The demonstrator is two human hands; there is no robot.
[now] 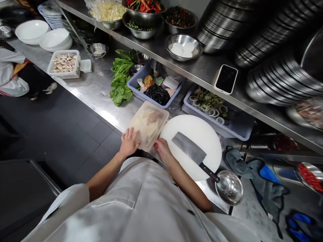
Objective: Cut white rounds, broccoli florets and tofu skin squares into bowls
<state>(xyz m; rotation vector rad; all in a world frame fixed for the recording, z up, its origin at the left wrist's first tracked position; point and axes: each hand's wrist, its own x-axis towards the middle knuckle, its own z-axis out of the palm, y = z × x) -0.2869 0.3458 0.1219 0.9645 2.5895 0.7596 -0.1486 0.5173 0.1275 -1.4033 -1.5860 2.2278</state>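
A lidded translucent plastic food container (pixel 148 124) with pale contents sits at the counter's front edge; what is inside cannot be made out. My left hand (pixel 130 143) lies on its near left part, fingers spread over the lid. At the near right corner, my right hand (pixel 162 148) has its fingers curled in against the container's rim, the fingertips partly hidden. Just right of that hand is a round white cutting board (pixel 212 144), with a cleaver (pixel 189 148) lying flat on it. The cleaver's handle reaches over a small metal bowl (pixel 229 188).
Behind the container stand a blue tray (pixel 130 85) of mixed ingredients and leafy greens (pixel 122 77). Another blue tray (pixel 239 132) holds onion rings. Sliced mushrooms fill a white basket (pixel 63 74). A steel shelf (pixel 161 55) overhangs the counter, carrying bowls and a phone (pixel 226 79). Another person (pixel 12 74) is at far left.
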